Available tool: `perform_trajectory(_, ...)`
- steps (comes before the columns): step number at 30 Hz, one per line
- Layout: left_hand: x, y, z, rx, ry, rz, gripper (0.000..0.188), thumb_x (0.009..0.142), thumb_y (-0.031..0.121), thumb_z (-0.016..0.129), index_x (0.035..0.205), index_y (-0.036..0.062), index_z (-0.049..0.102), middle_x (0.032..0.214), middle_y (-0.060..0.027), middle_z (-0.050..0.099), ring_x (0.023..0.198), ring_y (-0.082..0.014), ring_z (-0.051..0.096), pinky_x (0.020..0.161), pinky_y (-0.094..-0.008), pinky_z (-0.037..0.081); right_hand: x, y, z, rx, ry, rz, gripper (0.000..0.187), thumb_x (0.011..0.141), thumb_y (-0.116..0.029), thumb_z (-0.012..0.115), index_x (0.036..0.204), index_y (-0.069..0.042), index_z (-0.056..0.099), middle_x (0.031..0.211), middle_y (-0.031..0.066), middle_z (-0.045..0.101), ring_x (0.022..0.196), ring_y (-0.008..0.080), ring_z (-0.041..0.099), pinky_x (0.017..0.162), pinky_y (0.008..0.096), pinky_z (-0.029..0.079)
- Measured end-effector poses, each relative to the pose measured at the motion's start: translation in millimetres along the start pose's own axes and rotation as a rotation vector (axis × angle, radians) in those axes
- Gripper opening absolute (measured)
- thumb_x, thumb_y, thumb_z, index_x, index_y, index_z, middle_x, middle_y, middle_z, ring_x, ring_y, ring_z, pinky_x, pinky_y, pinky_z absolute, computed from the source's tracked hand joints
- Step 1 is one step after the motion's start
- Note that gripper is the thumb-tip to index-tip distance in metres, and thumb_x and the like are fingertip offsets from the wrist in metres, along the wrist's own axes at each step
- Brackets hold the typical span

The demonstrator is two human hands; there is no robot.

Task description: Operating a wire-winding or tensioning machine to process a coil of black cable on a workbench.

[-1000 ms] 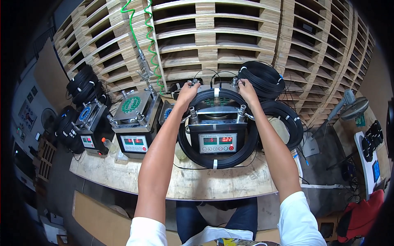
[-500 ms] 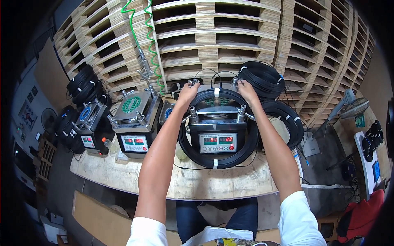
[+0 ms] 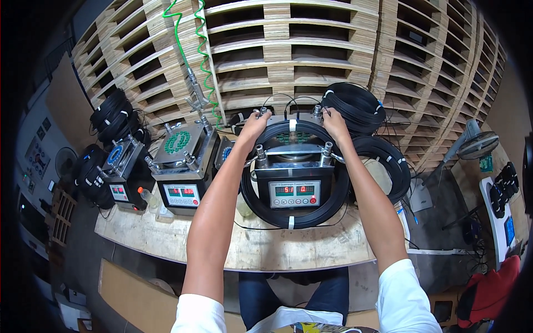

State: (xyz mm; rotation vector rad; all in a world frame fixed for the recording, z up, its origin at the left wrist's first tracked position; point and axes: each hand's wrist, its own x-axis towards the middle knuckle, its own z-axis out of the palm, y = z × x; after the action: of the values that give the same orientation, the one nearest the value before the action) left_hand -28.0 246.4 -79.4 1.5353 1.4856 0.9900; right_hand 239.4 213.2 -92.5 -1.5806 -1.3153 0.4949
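In front of me stands a bench-top polishing machine (image 3: 294, 193) with a lit red display and metal corner posts. A large coil of black cable (image 3: 293, 221) hangs around its front, tied with white bands. Both my arms reach over the machine to its far corners. My left hand (image 3: 255, 125) is closed around the far left metal post (image 3: 264, 110). Closed likewise, my right hand (image 3: 335, 124) grips the far right post (image 3: 317, 111); its fingers are partly hidden. Thin black cables (image 3: 286, 105) rise between the two hands.
Two similar machines, one with a green disc pad (image 3: 177, 142), stand to the left beside an orange-capped bottle (image 3: 147, 196). More black cable coils (image 3: 355, 105) lie at right and far left. Wooden pallets (image 3: 277, 41) rise behind the bench (image 3: 266, 250). A green air hose (image 3: 180, 36) hangs at back.
The right-hand digits on the middle machine's display have changed. Both hands stay at the far posts, with hardly any visible movement.
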Motion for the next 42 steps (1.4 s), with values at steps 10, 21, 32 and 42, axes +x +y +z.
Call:
perform_trajectory(10,-8,13,3,-0.054,-0.057,0.006,0.081,0.089,0.049,0.061,0.146,-0.0045,0.039,0.145,-0.0265,0.048,0.134,-0.0341,0.048,0.109,-0.0393,0.037,29,41,7,0.077,0.047,-0.153,0.036,0.102,-0.023,0.05,0.125,0.004,0.057,0.097,0.0118,0.066,0.067,0.0169,0.061,0.067,0.0317,0.051)
perform_trajectory(21,-6,11,4,-0.137,-0.179,-0.029,0.083,0.089,0.051,0.061,0.146,-0.0047,0.039,0.143,-0.0268,0.049,0.132,-0.035,0.048,0.108,-0.04,0.037,20,33,4,-0.041,0.082,-0.137,0.036,0.102,-0.028,0.051,0.116,0.003,0.062,0.085,0.0134,0.067,0.067,0.0188,0.062,0.066,0.0338,0.05)
perform_trajectory(32,-4,12,3,-0.076,-0.073,-0.027,0.084,0.089,0.051,0.062,0.146,-0.0052,0.039,0.141,-0.027,0.051,0.131,-0.0347,0.05,0.108,-0.0396,0.037,28,38,8,0.13,-0.026,-0.152,0.038,0.103,-0.023,0.049,0.128,0.005,0.055,0.094,0.0098,0.065,0.069,0.0147,0.056,0.067,0.0308,0.048)
perform_trajectory(42,-7,11,2,-0.157,-0.161,-0.026,0.083,0.091,0.052,0.06,0.146,-0.0059,0.038,0.144,-0.0273,0.048,0.135,-0.0342,0.046,0.11,-0.0395,0.035,27,38,9,0.006,0.034,-0.135,0.04,0.103,-0.026,0.051,0.126,0.005,0.057,0.085,0.0092,0.065,0.067,0.014,0.056,0.065,0.031,0.049)
